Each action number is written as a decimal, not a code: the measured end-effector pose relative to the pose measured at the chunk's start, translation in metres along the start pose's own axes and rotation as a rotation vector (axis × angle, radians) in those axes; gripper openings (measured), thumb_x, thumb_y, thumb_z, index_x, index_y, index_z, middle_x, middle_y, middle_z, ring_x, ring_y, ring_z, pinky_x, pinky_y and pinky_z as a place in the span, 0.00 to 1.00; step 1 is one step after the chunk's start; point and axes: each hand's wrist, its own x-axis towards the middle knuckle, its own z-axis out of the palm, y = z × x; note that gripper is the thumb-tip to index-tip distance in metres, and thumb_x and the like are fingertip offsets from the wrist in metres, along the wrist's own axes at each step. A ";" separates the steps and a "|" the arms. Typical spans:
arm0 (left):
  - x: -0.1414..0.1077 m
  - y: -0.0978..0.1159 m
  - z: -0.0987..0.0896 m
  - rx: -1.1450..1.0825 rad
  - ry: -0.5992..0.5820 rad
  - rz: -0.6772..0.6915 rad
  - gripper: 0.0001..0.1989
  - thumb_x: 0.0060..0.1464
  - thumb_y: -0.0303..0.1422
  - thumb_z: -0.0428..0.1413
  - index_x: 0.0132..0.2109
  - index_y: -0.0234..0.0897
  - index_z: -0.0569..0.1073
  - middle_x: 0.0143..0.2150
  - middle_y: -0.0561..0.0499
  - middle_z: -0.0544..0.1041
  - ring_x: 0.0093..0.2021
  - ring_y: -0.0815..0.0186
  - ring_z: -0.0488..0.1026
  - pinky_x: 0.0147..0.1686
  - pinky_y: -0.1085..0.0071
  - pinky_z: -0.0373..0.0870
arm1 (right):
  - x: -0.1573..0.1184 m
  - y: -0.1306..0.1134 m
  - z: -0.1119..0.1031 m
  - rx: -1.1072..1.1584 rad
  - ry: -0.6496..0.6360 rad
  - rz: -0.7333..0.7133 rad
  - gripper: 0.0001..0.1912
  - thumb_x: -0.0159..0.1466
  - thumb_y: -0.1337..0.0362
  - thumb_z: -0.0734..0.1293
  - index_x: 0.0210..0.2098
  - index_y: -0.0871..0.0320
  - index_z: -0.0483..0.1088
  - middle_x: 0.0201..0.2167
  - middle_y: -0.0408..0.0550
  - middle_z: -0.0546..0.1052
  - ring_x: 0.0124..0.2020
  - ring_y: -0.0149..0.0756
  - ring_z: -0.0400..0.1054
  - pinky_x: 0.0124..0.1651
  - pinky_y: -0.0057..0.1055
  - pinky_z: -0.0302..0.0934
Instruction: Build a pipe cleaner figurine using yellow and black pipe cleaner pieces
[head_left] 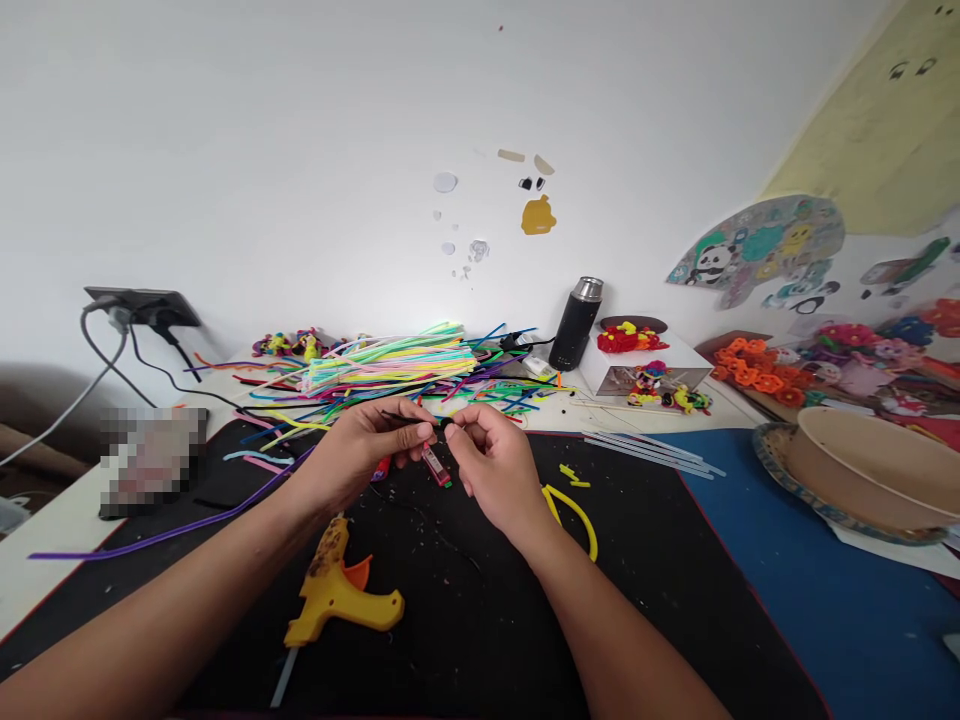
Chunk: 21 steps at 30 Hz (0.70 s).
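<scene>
Above the black mat (495,620), my left hand (375,440) and my right hand (491,455) are close together with fingers pinched. A thin black strand (396,418) runs from the left fingers toward the right ones, where a small black piece (445,424) shows at the fingertips. It looks like pipe cleaner, though most of it is hidden. Just behind the fingers lies a small dark red item with a label and green end (436,466). Part of a red object (382,468) shows under my left hand.
A yellow glue gun (337,595) lies front left, a yellow loop (581,515) to the right. Behind are piled coloured pipe cleaners (390,362), a black flask (576,325) and a white box (600,372). Glue sticks (660,452) and a bowl (885,465) stand right.
</scene>
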 end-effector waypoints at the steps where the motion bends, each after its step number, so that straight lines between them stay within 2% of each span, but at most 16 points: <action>1: 0.001 0.000 -0.001 -0.006 0.003 -0.008 0.21 0.38 0.44 0.78 0.35 0.36 0.84 0.25 0.51 0.78 0.24 0.69 0.71 0.20 0.76 0.65 | 0.000 0.000 0.000 -0.008 0.003 -0.004 0.09 0.66 0.56 0.68 0.35 0.54 0.68 0.17 0.33 0.65 0.16 0.28 0.57 0.22 0.26 0.52; 4: 0.003 0.000 -0.004 -0.004 0.015 -0.017 0.22 0.38 0.46 0.78 0.35 0.36 0.84 0.25 0.50 0.78 0.25 0.68 0.72 0.20 0.76 0.65 | 0.000 0.000 -0.001 -0.039 0.005 -0.024 0.08 0.66 0.57 0.67 0.33 0.53 0.68 0.18 0.33 0.64 0.18 0.29 0.58 0.23 0.27 0.51; 7: 0.004 0.003 -0.005 0.055 0.014 0.038 0.21 0.40 0.47 0.77 0.31 0.36 0.82 0.25 0.51 0.78 0.24 0.70 0.70 0.22 0.76 0.66 | -0.002 -0.002 -0.001 -0.136 -0.028 -0.059 0.07 0.65 0.60 0.67 0.33 0.54 0.68 0.19 0.34 0.65 0.20 0.30 0.57 0.25 0.27 0.50; 12: 0.005 0.010 -0.004 0.232 -0.075 0.097 0.18 0.44 0.46 0.75 0.29 0.36 0.81 0.25 0.52 0.76 0.24 0.72 0.67 0.22 0.77 0.64 | -0.003 -0.003 0.000 -0.304 -0.107 -0.069 0.05 0.65 0.62 0.67 0.32 0.54 0.69 0.19 0.35 0.65 0.20 0.29 0.56 0.25 0.29 0.47; 17: 0.005 0.008 -0.006 0.132 -0.031 0.072 0.20 0.42 0.46 0.76 0.28 0.36 0.79 0.23 0.53 0.74 0.21 0.70 0.67 0.20 0.75 0.66 | 0.000 0.002 0.000 -0.208 -0.075 -0.047 0.06 0.67 0.59 0.68 0.36 0.54 0.71 0.22 0.37 0.68 0.22 0.31 0.61 0.26 0.28 0.52; 21: 0.004 0.008 -0.007 0.082 0.001 0.062 0.20 0.41 0.45 0.76 0.30 0.35 0.80 0.22 0.51 0.76 0.22 0.68 0.70 0.19 0.74 0.66 | 0.000 0.004 0.000 -0.064 -0.086 -0.023 0.09 0.69 0.55 0.67 0.38 0.54 0.69 0.20 0.35 0.67 0.19 0.29 0.59 0.24 0.27 0.53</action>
